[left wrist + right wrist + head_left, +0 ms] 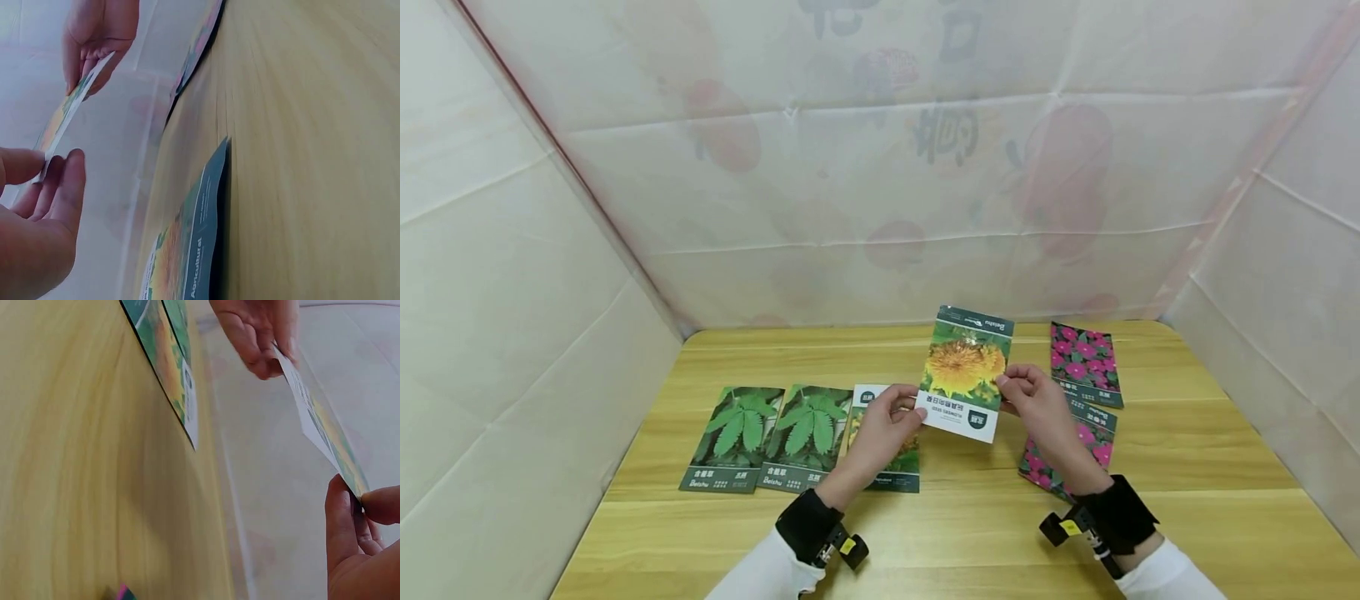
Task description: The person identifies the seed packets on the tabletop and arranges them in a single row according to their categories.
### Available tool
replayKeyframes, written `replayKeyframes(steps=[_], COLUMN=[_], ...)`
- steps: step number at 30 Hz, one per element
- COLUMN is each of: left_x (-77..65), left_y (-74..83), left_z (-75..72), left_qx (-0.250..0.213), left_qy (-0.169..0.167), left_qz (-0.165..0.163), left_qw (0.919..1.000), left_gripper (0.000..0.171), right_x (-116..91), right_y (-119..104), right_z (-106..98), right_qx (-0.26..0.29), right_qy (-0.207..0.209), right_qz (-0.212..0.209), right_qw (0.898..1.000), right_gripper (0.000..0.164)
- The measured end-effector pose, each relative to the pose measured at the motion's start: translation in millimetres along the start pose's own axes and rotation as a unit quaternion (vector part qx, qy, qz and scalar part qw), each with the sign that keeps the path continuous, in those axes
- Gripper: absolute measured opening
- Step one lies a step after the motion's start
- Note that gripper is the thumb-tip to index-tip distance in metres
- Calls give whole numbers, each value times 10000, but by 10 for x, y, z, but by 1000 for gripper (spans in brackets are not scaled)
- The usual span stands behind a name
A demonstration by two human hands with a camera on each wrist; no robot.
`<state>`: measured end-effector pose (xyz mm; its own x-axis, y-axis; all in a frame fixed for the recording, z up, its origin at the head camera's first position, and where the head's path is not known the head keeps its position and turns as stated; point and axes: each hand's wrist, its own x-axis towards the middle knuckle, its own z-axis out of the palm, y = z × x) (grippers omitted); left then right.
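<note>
Between both hands, raised over the table, is a seed packet with an orange-yellow flower picture, its print upside down in the head view. My left hand pinches its lower left corner between thumb and fingers. On the opposite edge, my right hand pinches it the same way; the left wrist view shows the packet nearly edge-on. Below my left hand lies a second yellow-flower packet, partly hidden by that hand. A pink-flower packet lies under my right forearm, partly covered.
Two green-leaf seed packets lie side by side at the left of the wooden table. Another pink-flower packet overlaps the one at the right. Pale cloth walls rise behind the table and at both sides.
</note>
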<state>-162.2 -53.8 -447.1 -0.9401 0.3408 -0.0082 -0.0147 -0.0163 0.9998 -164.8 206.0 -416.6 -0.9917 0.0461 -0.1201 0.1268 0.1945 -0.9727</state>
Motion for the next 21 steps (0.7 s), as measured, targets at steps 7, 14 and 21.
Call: replayKeyframes(steps=[7, 14, 21], left_x=[62, 105, 120], left_y=[23, 89, 190], left_z=[-37, -201, -386], left_qx=[-130, 709, 1285], left_qy=[537, 945, 948], left_qz=[146, 410, 723], left_qw=[9984, 9922, 9845], left_gripper=[35, 34, 30], right_x=[31, 417, 615], right_y=[49, 877, 1047], right_z=[3, -381, -630], right_qx=[284, 169, -1204], right_qy=[-155, 61, 692], right_qz=[160, -412, -1262], right_qw=[9993, 9990, 9822], right_gripper=[42, 61, 51])
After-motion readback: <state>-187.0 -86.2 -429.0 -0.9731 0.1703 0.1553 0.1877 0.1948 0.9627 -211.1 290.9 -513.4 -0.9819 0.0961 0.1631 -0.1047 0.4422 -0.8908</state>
